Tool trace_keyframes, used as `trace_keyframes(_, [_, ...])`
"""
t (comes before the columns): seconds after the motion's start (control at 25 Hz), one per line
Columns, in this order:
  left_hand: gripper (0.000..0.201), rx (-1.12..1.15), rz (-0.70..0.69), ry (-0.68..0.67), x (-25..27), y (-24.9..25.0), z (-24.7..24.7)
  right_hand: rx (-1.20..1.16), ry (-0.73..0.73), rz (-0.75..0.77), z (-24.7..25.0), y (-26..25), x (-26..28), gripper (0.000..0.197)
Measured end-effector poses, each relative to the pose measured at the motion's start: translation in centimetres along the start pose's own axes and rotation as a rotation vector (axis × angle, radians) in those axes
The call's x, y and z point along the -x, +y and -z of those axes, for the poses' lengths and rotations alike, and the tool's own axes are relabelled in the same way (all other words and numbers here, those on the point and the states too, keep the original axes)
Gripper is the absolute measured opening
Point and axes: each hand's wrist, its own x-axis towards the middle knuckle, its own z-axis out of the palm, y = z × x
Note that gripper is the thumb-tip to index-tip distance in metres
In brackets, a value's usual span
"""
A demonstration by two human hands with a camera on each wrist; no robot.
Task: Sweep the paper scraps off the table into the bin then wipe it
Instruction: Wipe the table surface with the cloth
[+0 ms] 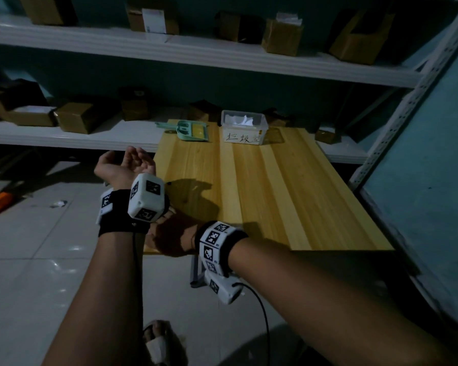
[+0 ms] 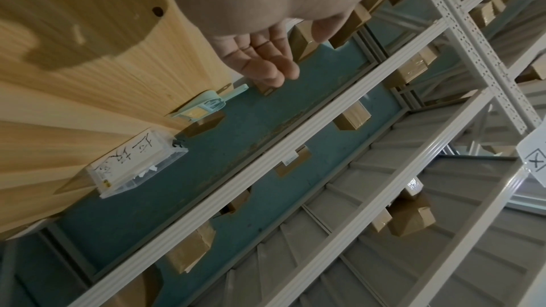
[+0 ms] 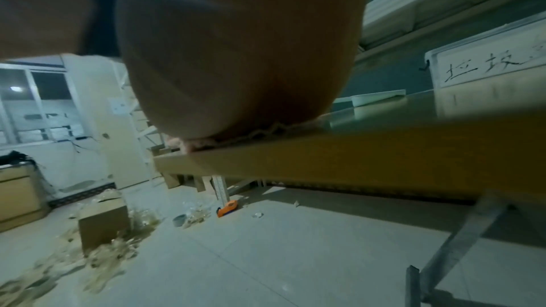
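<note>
Shelving with cardboard boxes [image 1: 72, 116] backs your wooden surface [image 1: 275, 194]. Your left hand [image 1: 126, 165] hangs palm-up off its near-left edge, fingers [image 2: 266, 64] loosely curled, holding nothing. Your right hand [image 1: 175, 235] rests at the front edge — finger state hidden. Bin [image 1: 245, 128] holds paper scraps [image 1: 242, 120] at the far edge — dustpan [image 1: 192, 130] beside it.

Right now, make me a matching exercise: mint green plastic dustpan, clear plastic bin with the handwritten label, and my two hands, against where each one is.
1. mint green plastic dustpan
2. clear plastic bin
3. left hand
4. right hand

A. palm up, beyond the left edge of the light wooden table
B. far edge, white paper scraps inside
C. table's near left corner
D. table's far left corner

Pairs: 1-D, 2-B, 3-A, 4-C
</note>
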Motion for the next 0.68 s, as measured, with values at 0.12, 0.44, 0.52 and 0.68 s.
trace_keyframes(0.12, [0.027, -0.022, 0.013, -0.002, 0.6, -0.8, 0.3, -0.033, 0.001, 0.031, -3.0, 1.7, -0.6, 0.058])
trace_keyframes(0.44, [0.023, -0.102, 0.084, -0.042, 1.6, -3.4, 1.1, -0.24, 0.06, -0.387, -8.8, 13.0, 10.4, 0.071])
trace_keyframes(0.52, [0.035, -0.108, 0.085, -0.053, 1.9, -4.0, 1.1, -0.363, 0.069, -0.533, -9.5, 15.6, 14.9, 0.063])
trace_keyframes(0.68, [0.025, -0.138, 0.09, -0.058, 2.4, -5.1, 1.5, -0.419, 0.055, -0.856, -12.5, 20.7, 21.4, 0.066])
